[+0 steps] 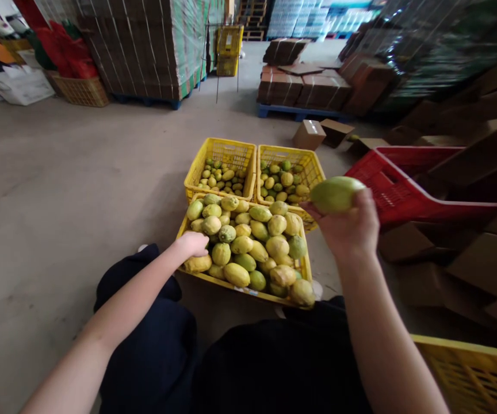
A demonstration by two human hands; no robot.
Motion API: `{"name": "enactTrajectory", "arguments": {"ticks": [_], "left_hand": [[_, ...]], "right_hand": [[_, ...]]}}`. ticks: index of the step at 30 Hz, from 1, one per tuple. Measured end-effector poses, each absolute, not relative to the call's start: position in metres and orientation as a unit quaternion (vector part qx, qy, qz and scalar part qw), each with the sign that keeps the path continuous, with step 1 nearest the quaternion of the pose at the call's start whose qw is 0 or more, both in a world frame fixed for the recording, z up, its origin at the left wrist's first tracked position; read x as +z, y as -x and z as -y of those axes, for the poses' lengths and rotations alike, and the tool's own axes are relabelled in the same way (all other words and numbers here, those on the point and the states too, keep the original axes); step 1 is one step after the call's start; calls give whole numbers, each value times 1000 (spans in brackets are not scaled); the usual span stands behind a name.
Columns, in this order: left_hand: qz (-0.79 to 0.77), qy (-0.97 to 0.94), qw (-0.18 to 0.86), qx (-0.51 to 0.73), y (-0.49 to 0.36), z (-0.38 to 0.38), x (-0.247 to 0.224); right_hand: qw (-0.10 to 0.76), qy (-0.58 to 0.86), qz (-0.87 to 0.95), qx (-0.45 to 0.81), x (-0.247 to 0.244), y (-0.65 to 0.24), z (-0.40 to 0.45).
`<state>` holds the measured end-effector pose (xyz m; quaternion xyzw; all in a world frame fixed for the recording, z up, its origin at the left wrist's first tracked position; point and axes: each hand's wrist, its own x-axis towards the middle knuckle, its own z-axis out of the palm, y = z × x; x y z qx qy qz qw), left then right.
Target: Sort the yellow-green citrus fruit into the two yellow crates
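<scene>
A full yellow crate (308,259) of green-yellow oval fruit (242,245) stands in front of me. My left hand (193,244) reaches over its left side, palm down on the fruit; its fingertips are hidden among them, so I cannot make out a hold. Raised at the crate's right, my right hand (352,221) holds a larger green fruit (335,194), its fingers around the underside. Behind the full crate are two more yellow crates, left (192,172) and right (317,172), each partly filled with similar fruit.
To the right, a red crate (375,178) stands beside loose cardboard boxes (408,240). Another yellow crate (468,351) is at the lower right. Farther back are stacked cartons on a blue pallet (283,112) and a wrapped pallet load (145,52).
</scene>
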<state>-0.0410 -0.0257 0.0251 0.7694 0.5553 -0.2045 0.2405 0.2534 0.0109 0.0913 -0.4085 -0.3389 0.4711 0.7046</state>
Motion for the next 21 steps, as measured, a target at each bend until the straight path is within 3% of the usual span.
{"name": "enactTrajectory", "arguments": {"ticks": [5, 10, 14, 21], "left_hand": [[-579, -742, 237, -242, 22, 40, -3], [-603, -739, 214, -211, 8, 53, -27], [-607, -743, 223, -174, 12, 48, -31], [-619, -686, 372, -91, 56, 11, 0]], "right_hand": [[682, 381, 251, 571, 104, -258, 6], [549, 427, 263, 669, 88, -254, 9], [502, 412, 293, 702, 83, -257, 10], [360, 420, 281, 784, 88, -256, 11]]}}
